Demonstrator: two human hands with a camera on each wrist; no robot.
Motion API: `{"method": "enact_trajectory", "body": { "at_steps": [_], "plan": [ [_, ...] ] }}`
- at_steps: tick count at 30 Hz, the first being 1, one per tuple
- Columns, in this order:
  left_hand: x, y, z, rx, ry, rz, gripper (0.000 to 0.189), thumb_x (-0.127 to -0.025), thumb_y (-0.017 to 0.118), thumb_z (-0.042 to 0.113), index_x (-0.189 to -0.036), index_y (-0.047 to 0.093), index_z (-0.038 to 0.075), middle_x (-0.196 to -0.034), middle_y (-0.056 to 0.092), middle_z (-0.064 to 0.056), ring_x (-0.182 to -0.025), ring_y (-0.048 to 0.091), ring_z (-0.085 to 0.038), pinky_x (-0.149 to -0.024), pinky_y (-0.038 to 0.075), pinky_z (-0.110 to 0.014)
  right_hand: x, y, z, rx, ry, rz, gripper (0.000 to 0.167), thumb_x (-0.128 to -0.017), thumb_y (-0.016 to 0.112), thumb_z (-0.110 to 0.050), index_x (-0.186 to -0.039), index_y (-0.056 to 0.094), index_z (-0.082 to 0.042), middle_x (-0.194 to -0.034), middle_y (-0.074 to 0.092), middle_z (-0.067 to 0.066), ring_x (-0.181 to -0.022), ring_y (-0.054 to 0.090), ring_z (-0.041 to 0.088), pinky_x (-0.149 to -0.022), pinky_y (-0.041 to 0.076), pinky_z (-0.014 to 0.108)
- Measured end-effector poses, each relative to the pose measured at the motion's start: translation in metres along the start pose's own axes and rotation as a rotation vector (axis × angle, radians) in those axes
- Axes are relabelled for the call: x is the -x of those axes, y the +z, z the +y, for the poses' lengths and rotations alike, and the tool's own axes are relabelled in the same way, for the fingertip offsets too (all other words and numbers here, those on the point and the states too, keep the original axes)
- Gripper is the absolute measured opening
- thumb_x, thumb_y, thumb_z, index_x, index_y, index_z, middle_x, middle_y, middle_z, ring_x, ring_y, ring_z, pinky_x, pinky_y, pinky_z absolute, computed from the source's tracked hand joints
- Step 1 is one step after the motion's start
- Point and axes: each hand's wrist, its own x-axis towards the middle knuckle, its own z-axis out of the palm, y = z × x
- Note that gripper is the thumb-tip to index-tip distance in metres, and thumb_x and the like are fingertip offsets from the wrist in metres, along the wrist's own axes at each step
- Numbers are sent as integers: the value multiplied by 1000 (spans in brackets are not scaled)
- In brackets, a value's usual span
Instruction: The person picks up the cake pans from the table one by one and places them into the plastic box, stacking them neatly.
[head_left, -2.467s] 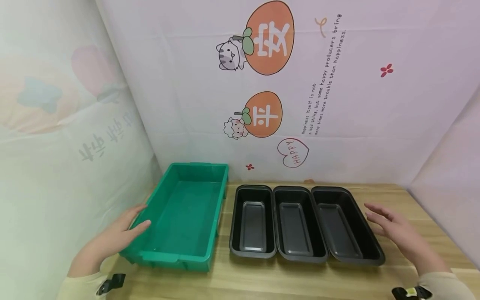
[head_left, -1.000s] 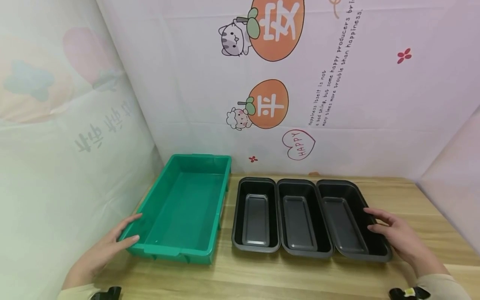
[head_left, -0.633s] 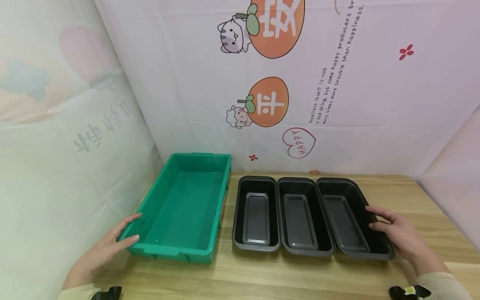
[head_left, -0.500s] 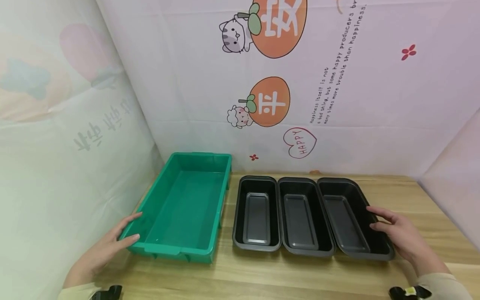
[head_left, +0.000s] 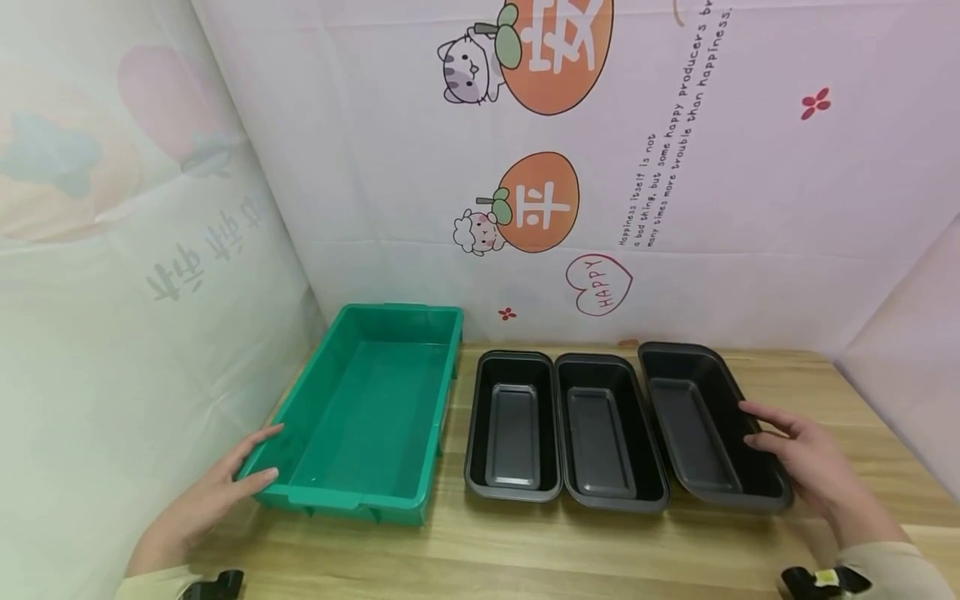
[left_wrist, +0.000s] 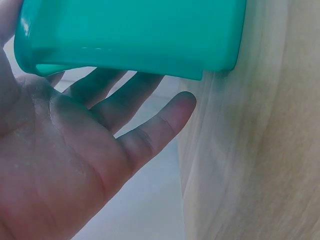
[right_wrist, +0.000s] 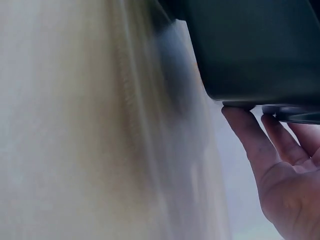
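My left hand [head_left: 206, 507] rests at the near left corner of a green plastic tray [head_left: 330, 500], fingers fairly straight along its outer side and thumb over the rim. In the left wrist view, the little finger [left_wrist: 165, 120] stands apart from the tray wall. On the right, my right hand [head_left: 813, 467] pinches the right wall of a black loaf pan [head_left: 693, 433], thumb inside and fingertips against the outer side. This pan sits slightly raised and tilted, its left edge beside the middle loaf pan [head_left: 602, 442]. Nothing lies inside the tray or pans.
A third black loaf pan [head_left: 513, 437] stands between the middle pan and the tray. All are on a wood-grain table [head_left: 525, 554]. A printed white cloth [head_left: 397, 167] hangs behind, and pale cloth walls close off both sides.
My right hand has taken hold of the right loaf pan and shifted it up and rightward, opening a gap at the middle pan. My left hand has settled nearer the tray's front corner.
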Motion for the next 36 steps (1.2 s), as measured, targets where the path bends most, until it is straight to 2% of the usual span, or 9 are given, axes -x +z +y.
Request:
{"method": "enact_trajectory", "body": {
  "at_steps": [7, 15, 22, 36],
  "plan": [
    [-1, 0, -2, 8, 11, 2, 63, -104, 49, 27, -158, 16, 29, -162, 1, -17, -142, 1, -53, -94, 19, -80, 0, 5, -9, -62, -29, -3, 47, -93, 62, 6, -132, 64, -19, -112, 62, -20, -88, 69, 15, -68, 58, 34],
    [-2, -2, -3, 42, 21, -7, 64, -105, 49, 24, -158, 15, 27, -162, -1, -18, -142, -2, -54, -95, 18, -79, -1, 12, -19, -79, -53, -10, 46, -93, 62, 5, -134, 63, -17, -115, 61, -20, -88, 69, 16, -67, 59, 34],
    [-3, -1, -6, 40, 23, -4, 63, -104, 50, 25, -158, 17, 31, -162, 0, -16, -142, -2, -53, -96, 18, -79, -4, 21, -27, -107, -65, -8, 46, -93, 60, 8, -129, 66, -20, -109, 67, -13, -85, 70, 17, -66, 59, 34],
    [-4, -1, -8, 45, 35, 0, 63, -104, 50, 24, -158, 17, 29, -162, -2, -18, -142, -3, -53, -94, 17, -80, -4, 37, -39, -140, -73, -15, 46, -92, 60, 10, -127, 68, -19, -114, 63, -18, -88, 69, 13, -67, 58, 32]
  ]
}}
